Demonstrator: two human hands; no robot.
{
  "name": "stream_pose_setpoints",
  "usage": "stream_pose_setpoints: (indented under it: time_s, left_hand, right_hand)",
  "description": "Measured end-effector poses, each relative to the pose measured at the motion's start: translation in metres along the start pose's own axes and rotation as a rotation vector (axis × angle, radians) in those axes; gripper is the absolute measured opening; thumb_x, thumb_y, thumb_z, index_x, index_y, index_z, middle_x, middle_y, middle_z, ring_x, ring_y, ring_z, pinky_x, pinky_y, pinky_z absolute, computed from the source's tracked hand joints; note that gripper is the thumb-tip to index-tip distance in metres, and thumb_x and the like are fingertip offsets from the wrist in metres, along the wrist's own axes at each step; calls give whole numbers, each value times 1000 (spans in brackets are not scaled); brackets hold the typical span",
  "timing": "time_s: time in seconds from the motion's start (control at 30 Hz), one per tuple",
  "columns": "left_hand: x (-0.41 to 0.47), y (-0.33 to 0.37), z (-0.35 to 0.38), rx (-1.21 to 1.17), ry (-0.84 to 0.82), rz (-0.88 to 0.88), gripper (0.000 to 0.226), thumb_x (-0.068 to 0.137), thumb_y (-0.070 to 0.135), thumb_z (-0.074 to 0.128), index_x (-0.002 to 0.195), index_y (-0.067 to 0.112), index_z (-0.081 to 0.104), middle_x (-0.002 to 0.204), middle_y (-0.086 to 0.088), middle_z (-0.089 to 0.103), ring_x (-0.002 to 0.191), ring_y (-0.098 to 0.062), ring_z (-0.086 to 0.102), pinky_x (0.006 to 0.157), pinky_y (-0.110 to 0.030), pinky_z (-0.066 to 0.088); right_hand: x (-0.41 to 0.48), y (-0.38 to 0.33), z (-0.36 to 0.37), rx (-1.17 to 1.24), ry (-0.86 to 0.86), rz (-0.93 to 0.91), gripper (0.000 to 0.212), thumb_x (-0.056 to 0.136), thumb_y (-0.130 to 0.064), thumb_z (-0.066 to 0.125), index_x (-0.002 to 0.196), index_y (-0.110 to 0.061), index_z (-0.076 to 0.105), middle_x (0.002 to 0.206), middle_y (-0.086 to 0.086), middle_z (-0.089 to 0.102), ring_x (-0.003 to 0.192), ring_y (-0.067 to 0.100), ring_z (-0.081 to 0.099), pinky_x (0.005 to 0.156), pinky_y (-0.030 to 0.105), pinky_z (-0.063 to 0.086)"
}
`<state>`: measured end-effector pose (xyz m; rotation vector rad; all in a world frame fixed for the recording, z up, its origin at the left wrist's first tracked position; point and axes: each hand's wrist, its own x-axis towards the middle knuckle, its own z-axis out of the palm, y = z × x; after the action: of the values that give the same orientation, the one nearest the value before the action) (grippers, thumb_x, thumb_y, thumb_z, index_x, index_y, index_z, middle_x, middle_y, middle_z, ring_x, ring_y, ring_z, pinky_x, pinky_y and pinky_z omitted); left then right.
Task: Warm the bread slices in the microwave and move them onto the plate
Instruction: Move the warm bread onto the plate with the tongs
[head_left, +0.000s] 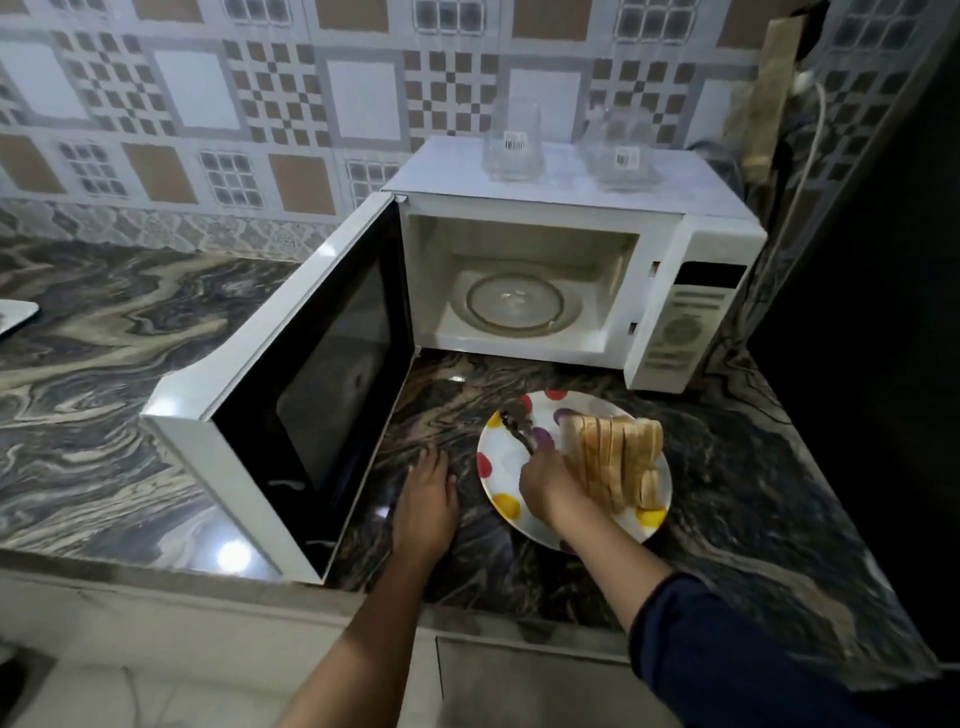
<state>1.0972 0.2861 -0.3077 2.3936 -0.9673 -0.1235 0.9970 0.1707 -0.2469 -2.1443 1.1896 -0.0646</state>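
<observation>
A kitchen corner with a wall of brown, grey and white patterned tiles (270, 104) stands behind a marbled stone desk (104, 338) in dark and cream swirls. A white microwave (571, 208) sits at the back of the desk, and its door (311, 374) is swung wide open to the left, the dark window facing inward. The cavity holds only the glass turntable (514, 304). The control panel (680, 322) is on the right side of the front. Two clear glass containers, one on the left (511, 145) and one on the right (621, 150), stand on top of the microwave, each with a barcode label.

In front of the open cavity a white plate (493, 467) with red, yellow and purple dots lies on the desk. The bread slices (618, 457) lie on its right half, packed together in a leaning row.

The right grip (545, 483), on an arm in a dark blue sleeve (727, 649), is over the plate just left of the bread, its fingers curled round the handle of a dark utensil (517, 428) whose far end lies over the plate's upper left part; what kind of utensil it is I cannot tell. The left grip (426, 499) rests flat on the desk between the door and the plate, fingers straight, holding nothing.

A white cable (810, 156) hangs down the wall to the right of the microwave.
</observation>
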Motion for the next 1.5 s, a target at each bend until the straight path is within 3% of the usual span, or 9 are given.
stream_pose_setpoints:
  time_s: [0.07, 0.17, 0.37, 0.73, 0.83, 0.97, 1.2, 1.37, 1.5]
  left_hand:
    - [-1, -1, 1, 14, 18, 16, 46, 98, 19, 35, 142, 5, 35, 154, -10, 26, 144, -20, 20, 117, -27, 10]
    - [-1, -3, 3, 17, 28, 25, 46, 99, 20, 34, 143, 7, 35, 155, -8, 24, 145, -18, 18, 117, -25, 8]
    - [-2, -4, 3, 0, 53, 27, 45, 98, 20, 35, 141, 8, 38, 154, -8, 28, 144, -18, 21, 116, -24, 10]
    - [-3, -3, 3, -22, 64, 31, 44, 97, 18, 37, 140, 6, 40, 153, -10, 29, 144, -20, 22, 116, -24, 11]
    - [-3, -2, 3, -31, 65, 26, 44, 97, 19, 38, 139, 6, 41, 153, -11, 29, 143, -20, 23, 116, -26, 12]
    - [-3, -2, 3, -24, 56, 16, 42, 96, 19, 41, 137, 6, 45, 152, -11, 30, 143, -22, 26, 116, -28, 15]
    - [5, 15, 2, -184, 103, -194, 43, 93, 19, 47, 134, 4, 48, 149, -13, 36, 136, -28, 35, 112, -35, 30]
    - [13, 35, 4, -331, 88, -242, 40, 95, 13, 47, 132, -1, 48, 146, -18, 38, 136, -29, 34, 112, -34, 25]
    - [11, 39, 10, -353, 69, -217, 39, 94, 13, 48, 131, 0, 49, 139, -18, 48, 130, -30, 43, 110, -36, 32]
  right_hand:
    - [-6, -5, -1, -53, 8, -15, 38, 96, -9, 33, 133, -5, 40, 127, 18, 54, 91, 21, 53, 79, 24, 42]
    - [-6, -8, -1, -498, -82, -80, 39, 99, -9, 29, 135, 3, 39, 140, 21, 42, 129, 33, 40, 113, 45, 27]
    - [11, -15, -6, -638, -22, -4, 36, 97, -15, 37, 131, -9, 47, 134, 9, 51, 122, 24, 51, 96, 30, 43]
    - [21, -12, -4, -806, -14, -75, 44, 98, -22, 30, 138, -7, 40, 132, 11, 51, 133, 22, 37, 120, 40, 0]
    - [13, -26, -11, -707, -12, -87, 42, 96, -22, 36, 133, -4, 44, 133, 14, 51, 130, 23, 42, 118, 34, 17]
    - [0, -44, -47, -469, 77, -98, 42, 92, -18, 48, 132, -4, 43, 132, 15, 49, 120, 29, 50, 87, 32, 46]
    - [17, -4, -119, 120, 376, -204, 15, 90, -16, 50, 98, -7, 60, 101, 13, 63, 85, 24, 59, 69, 27, 44]
    - [32, 74, -130, 319, 494, 75, 19, 90, -8, 52, 106, -3, 62, 109, 16, 64, 101, 30, 59, 77, 26, 40]
    - [35, 125, -105, 227, 370, 211, 24, 91, -9, 49, 111, -2, 60, 116, 19, 61, 106, 33, 57, 82, 32, 43]
